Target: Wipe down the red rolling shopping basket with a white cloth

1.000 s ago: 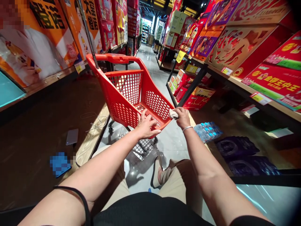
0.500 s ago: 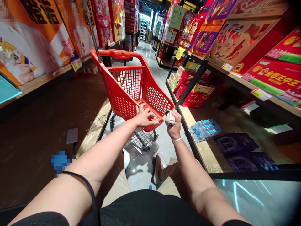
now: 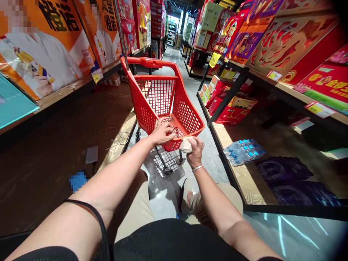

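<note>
A red plastic shopping cart (image 3: 154,117) with a latticed basket stands in the aisle just in front of me. My left hand (image 3: 162,133) is closed over the near rim of the basket, its fingers bent across the edge. To its right, my right hand (image 3: 196,154) grips a crumpled off-white cloth (image 3: 186,145). The cloth is at the front right of the rim and appears to touch the plastic. No goods show inside the basket.
Shelves with orange gift boxes (image 3: 54,54) line the left side, with a power bank (image 3: 91,154) and cable lower down. On the right are red boxes (image 3: 235,110), a pack of water bottles (image 3: 244,151) and a dark shelf post (image 3: 228,96). Tiled floor (image 3: 172,58) runs between them.
My right hand has moved the cloth leftward and slightly down along the rim. My left hand's fingers are drawn closer together on the edge. The whole view has shifted slightly.
</note>
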